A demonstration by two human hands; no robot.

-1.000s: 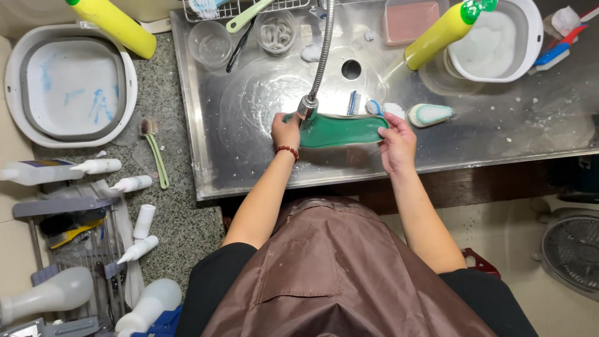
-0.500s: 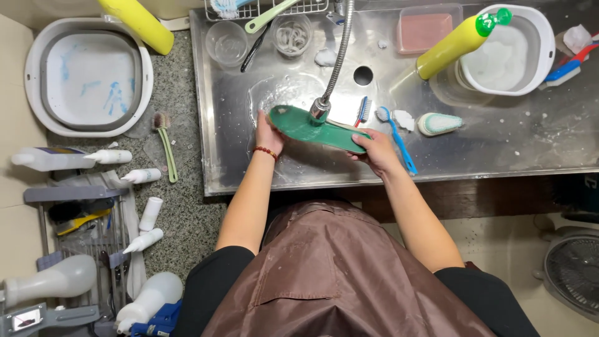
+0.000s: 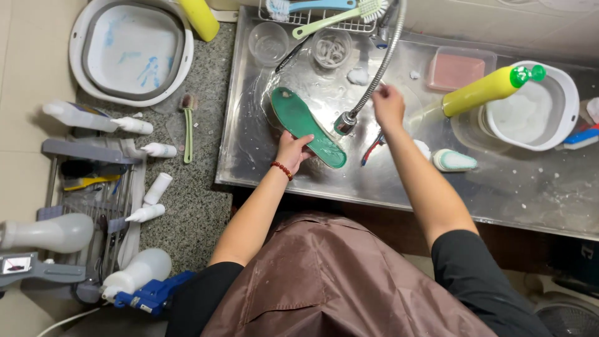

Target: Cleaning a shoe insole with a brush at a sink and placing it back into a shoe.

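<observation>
green insole (image 3: 307,126) lying slantwise in the wet steel sink (image 3: 499,187), just under the hose spray head (image 3: 344,123), pinched at its near edge by the left hand (image 3: 292,150). right hand (image 3: 388,106) up beside the flexible hose (image 3: 384,59), fingers curled, clasping nothing visible, though contact with the hose impossible to tell. further out: a yellow bottle (image 3: 480,92) leaning on a white tub (image 3: 530,106), a pink container (image 3: 458,70) behind.

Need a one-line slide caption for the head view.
Left hand holds a green insole in the steel sink; right hand grips the faucet hose.
</observation>
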